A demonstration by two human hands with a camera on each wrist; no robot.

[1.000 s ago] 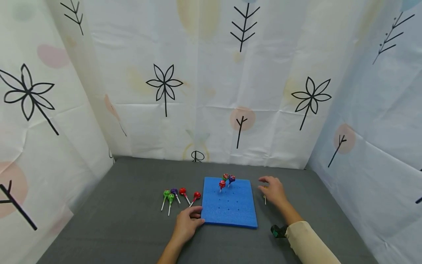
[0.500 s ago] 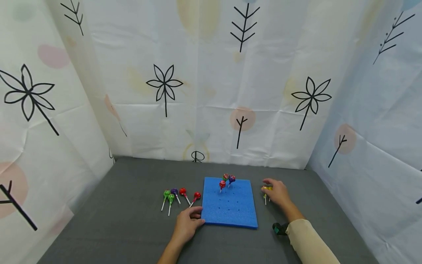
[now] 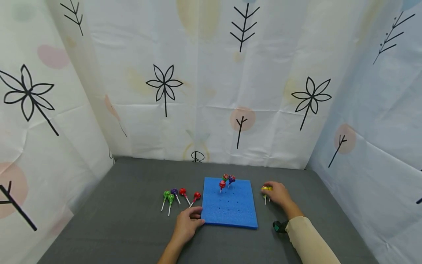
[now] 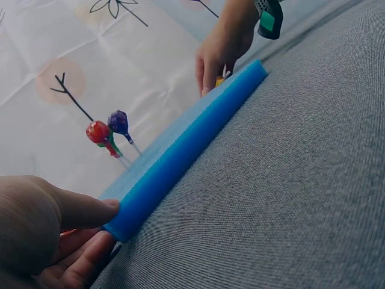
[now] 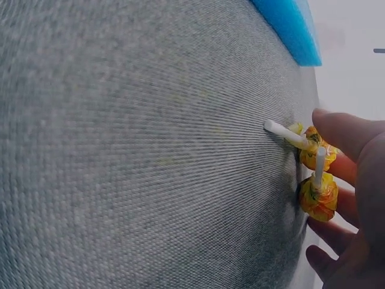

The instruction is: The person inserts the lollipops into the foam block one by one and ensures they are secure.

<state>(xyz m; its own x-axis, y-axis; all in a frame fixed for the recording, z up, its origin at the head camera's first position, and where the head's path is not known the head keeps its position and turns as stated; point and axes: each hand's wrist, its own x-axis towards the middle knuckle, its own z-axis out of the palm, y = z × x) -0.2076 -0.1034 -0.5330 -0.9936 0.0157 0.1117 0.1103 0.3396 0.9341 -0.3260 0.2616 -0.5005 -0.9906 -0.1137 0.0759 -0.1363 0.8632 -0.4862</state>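
Note:
In the head view my left hand [image 3: 186, 226] rests at the near left corner of a blue foam board [image 3: 230, 216]; its thumb and fingers touch the edge. My right hand [image 3: 278, 194] is right of the board, its fingers around two yellow lollipops [image 5: 319, 195] lying on the table. The right wrist view shows the thumb apart from the lollipop heads and the fingers behind them; whether those fingers touch them I cannot tell. Three lollipops stand in the board's far part: a red one [image 3: 222, 184], a purple one [image 3: 232, 178] and a red-and-green one [image 3: 225, 176].
Left of the board several lollipops lie on the grey table [image 3: 132, 220]: green [image 3: 170, 198], purple [image 3: 174, 191] and red [image 3: 196, 195]. Small holes dot the board. A patterned white curtain [image 3: 204, 91] stands behind and at both sides.
My right hand has shifted slightly right and its fingers have drawn in around the yellow lollipops, which show more now. The left hand and the board have not moved.

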